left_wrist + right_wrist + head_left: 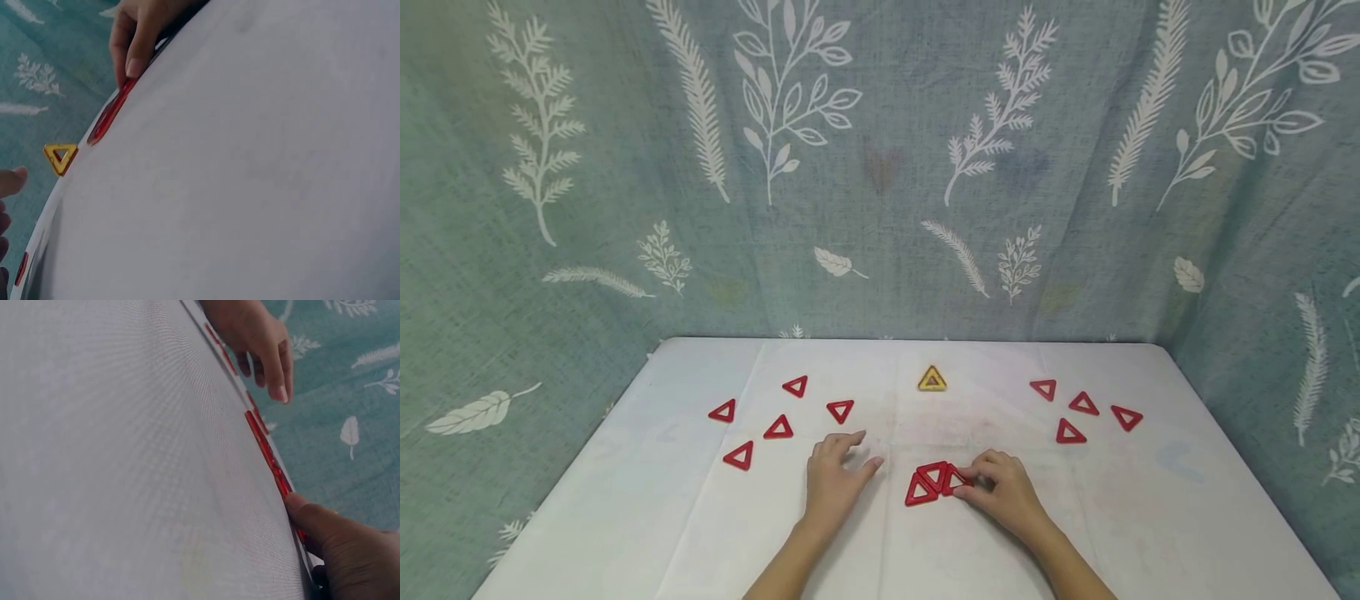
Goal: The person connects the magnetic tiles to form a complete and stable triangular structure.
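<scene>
- We see the right hand point(1006, 492) pinching a red triangle point(947, 481) by its right side, thumb and fingers curled onto the frame.
- That piece lies at near centre, just right of a middle triangle point(932, 467), which sits against a left triangle point(921, 502); all three are glossy, plastic-looking frames with triangular openings.
- We find the left hand point(835, 479) relaxed and unloaded, thumb and forefinger apart, left of this trio.
- We count five loose red triangles point(840, 404) at far left and four matching frames point(1071, 440) at far right.
- A shiny yellow triangle point(932, 387) lies far centre.
- Beneath, we see creased white cloth point(722, 533); behind, blue-green woven-looking fabric point(880, 292) printed with white leaves.
</scene>
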Demonstrator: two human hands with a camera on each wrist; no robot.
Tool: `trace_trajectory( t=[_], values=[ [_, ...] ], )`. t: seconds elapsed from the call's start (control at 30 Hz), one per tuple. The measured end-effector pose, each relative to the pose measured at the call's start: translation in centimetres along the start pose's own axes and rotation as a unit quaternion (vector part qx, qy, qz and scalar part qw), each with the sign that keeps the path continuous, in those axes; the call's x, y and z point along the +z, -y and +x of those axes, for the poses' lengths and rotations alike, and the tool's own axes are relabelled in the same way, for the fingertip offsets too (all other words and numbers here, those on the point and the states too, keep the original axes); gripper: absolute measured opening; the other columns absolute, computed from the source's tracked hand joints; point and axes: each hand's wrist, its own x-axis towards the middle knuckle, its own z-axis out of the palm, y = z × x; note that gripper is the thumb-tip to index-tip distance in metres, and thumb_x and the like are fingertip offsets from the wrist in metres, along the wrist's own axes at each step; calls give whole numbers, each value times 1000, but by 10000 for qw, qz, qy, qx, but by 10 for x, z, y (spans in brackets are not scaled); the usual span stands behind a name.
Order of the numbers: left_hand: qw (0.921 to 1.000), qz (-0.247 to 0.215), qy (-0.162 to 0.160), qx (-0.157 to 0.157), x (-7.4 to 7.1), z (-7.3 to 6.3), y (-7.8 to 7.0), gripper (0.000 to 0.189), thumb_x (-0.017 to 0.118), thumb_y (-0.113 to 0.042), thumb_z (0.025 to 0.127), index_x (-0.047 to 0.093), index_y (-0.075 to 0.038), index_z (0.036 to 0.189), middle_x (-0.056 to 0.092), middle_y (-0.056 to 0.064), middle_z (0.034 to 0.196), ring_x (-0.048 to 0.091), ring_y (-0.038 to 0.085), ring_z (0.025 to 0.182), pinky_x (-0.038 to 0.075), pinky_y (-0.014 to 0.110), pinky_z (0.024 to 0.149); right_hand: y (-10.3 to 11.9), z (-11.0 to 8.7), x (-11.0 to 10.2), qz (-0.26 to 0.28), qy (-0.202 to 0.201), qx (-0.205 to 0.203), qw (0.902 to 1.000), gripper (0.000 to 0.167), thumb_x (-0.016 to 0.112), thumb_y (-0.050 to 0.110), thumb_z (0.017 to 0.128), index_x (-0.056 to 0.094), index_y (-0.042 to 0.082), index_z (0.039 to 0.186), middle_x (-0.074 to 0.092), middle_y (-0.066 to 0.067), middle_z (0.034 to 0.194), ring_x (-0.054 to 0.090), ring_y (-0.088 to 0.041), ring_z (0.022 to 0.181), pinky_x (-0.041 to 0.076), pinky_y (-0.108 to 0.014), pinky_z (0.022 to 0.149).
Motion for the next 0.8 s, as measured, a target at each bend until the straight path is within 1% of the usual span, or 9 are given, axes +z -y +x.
trace_trajectory(
  t=[0.13, 0.23, 0.33, 0.4, 0.47, 0.53, 0.63, 0.7, 0.8],
  values=[
    [9999, 39, -131, 48, -7, 11, 8, 45, 83, -20, 71, 69, -7, 112, 61, 7, 99, 55, 25, 95, 40, 43, 83, -1, 0, 0, -44, -8, 7, 10000, 24, 85, 27, 66, 77, 19, 87, 55, 22, 76, 43, 0, 72, 37, -27, 70],
    [9997, 206, -118, 11, -10, 19, 13, 47, 82, -22, 71, 68, -6, 113, 61, 9, 100, 55, 27, 95, 40, 44, 84, -2, 0, 0, -95, -30, 16, 9999, 24, 86, 26, 66, 77, 19, 87, 55, 22, 76, 43, 0, 72, 37, -26, 69],
    [9989, 447, -74, -144, -12, 28, 18, 47, 81, -25, 73, 68, -5, 114, 62, 11, 102, 55, 29, 97, 39, 47, 85, -3, 0, 0, -101, -56, 7, 9999, 24, 86, 26, 66, 77, 19, 87, 55, 22, 76, 43, 0, 71, 37, -26, 69],
    [9978, 570, -18, -326, -13, 34, 23, 46, 79, -27, 75, 67, -6, 115, 61, 12, 104, 55, 30, 99, 39, 47, 86, -4, 1, 0, -78, -29, 33, 10000, 24, 86, 26, 66, 77, 19, 87, 55, 22, 76, 44, 0, 72, 37, -26, 69],
    [9972, 587, -5, -462, -13, 40, 28, 44, 78, -26, 77, 67, -6, 115, 61, 13, 105, 55, 31, 101, 40, 48, 87, -4, 1, 0, 12, 69, 120, 9999, 23, 85, 26, 67, 77, 19, 87, 55, 22, 76, 44, -1, 71, 37, -26, 70],
    [9969, 547, 63, -564, -13, 46, 33, 43, 76, -24, 79, 67, -6, 116, 61, 14, 107, 54, 31, 101, 41, 46, 86, -4, 1, 0, 78, 149, 188, 9997, 23, 85, 28, 67, 77, 20, 87, 55, 22, 76, 44, -1, 72, 37, -26, 70],
    [9967, 552, 215, -559, -15, 56, 40, 43, 75, -21, 80, 65, -6, 118, 60, 15, 108, 53, 32, 101, 43, 45, 85, -4, 0, 0, 88, 226, 260, 9994, 23, 85, 28, 67, 77, 20, 88, 55, 22, 77, 44, -2, 72, 37, -25, 70],
    [9958, 571, 414, -588, -18, 62, 43, 45, 75, -20, 80, 63, -7, 122, 58, 15, 111, 51, 32, 104, 44, 45, 85, -3, 0, 1, 32, 194, 243, 9995, 24, 85, 28, 67, 77, 20, 88, 55, 22, 78, 44, -1, 73, 38, -26, 70],
    [9943, 633, 666, -536, -22, 71, 47, 49, 75, -20, 79, 62, -5, 123, 57, 18, 114, 49, 35, 108, 43, 47, 88, -2, 0, 1, 3, 141, 201, 9997, 23, 85, 27, 67, 77, 19, 88, 56, 21, 78, 44, -1, 73, 38, -26, 70]
  ],
)
